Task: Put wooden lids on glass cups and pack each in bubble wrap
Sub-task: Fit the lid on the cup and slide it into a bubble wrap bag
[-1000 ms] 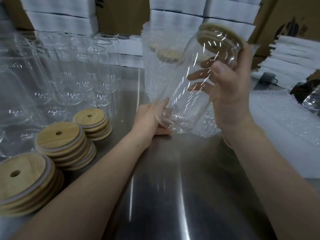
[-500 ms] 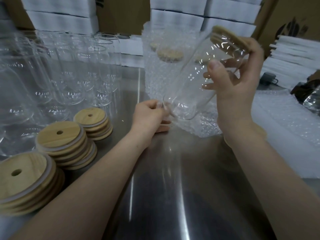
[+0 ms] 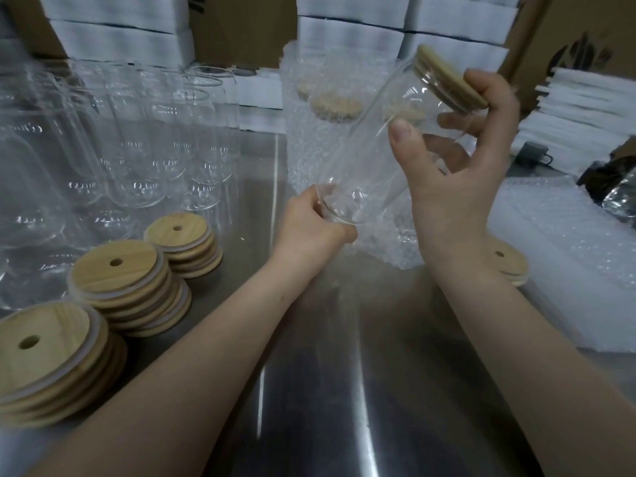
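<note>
Nearest, stacked lids [image 3: 113, 270] on the steel table [image 3: 344, 390]. Further out, glass cup [image 3: 371, 142] held tilted: base gripped by the left hand [image 3: 309, 225], top clasped by the right hand [image 3: 454, 173], fingers curled over its wooden lid [image 3: 447, 79] (seemingly seated). Next, probably: slide into bubble wrap [image 3: 389, 246] just behind, lid kept tight.

Packing station in a warehouse or stockroom, indicated by a stainless-steel worktable [image 3: 309, 390] on which identical glass cups [image 3: 137, 149] are massed in rows, wooden lids [image 3: 120, 273] are piled in stacks and bubble wrap [image 3: 550, 242] is laid in sheets, with brown cardboard cartons [image 3: 550, 22] and white flat stacks [image 3: 113, 46] ranged behind.
</note>
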Tool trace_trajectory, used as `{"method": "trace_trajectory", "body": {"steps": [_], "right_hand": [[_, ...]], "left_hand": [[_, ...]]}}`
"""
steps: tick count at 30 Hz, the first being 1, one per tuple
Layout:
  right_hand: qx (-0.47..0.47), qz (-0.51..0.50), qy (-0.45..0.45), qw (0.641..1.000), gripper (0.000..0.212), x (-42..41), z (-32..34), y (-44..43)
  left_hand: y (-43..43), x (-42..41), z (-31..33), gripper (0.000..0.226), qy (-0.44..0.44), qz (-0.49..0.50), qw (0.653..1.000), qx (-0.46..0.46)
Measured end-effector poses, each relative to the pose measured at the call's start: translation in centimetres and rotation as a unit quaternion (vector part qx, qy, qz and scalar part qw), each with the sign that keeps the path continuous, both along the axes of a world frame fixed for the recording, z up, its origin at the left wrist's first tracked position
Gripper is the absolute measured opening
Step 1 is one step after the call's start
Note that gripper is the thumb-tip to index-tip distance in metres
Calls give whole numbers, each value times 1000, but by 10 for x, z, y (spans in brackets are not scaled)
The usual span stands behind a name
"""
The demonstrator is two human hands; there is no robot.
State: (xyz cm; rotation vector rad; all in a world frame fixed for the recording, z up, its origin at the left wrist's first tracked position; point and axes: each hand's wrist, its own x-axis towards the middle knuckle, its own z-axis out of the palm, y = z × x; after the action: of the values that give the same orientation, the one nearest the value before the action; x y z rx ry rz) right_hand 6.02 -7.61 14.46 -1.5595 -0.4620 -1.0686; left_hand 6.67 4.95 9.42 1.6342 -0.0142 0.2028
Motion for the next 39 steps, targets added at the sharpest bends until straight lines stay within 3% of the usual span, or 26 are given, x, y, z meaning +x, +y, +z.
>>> {"method": "trace_trajectory", "body": {"steps": [15,21,26,30,33,36,39], "right_hand": [[-38,-24,-8,999,56,8,0,-17],[-80,22,-10,996,58,11,-1,-23],[-80,52,-24,995,57,12,-2,-21],[-30,11,-17,999,53,15,-4,-21],[37,-5,14,999,48,16,-2,-20],[92,-18,30,995,47,16,0,-20],[128,-25,53,990,47,17,2,-21]], "left_hand": [[4,-5,11,7,28,42,983,-174],[7,-3,9,13,-16,84,986,-145],[5,-6,13,17,-18,8,978,-208],[8,-6,9,38,-37,-97,982,-160],[7,-6,5,54,-79,-120,980,-136],[3,-8,0,73,-113,-99,989,8],[0,-8,-2,74,-150,-21,988,45]]}}
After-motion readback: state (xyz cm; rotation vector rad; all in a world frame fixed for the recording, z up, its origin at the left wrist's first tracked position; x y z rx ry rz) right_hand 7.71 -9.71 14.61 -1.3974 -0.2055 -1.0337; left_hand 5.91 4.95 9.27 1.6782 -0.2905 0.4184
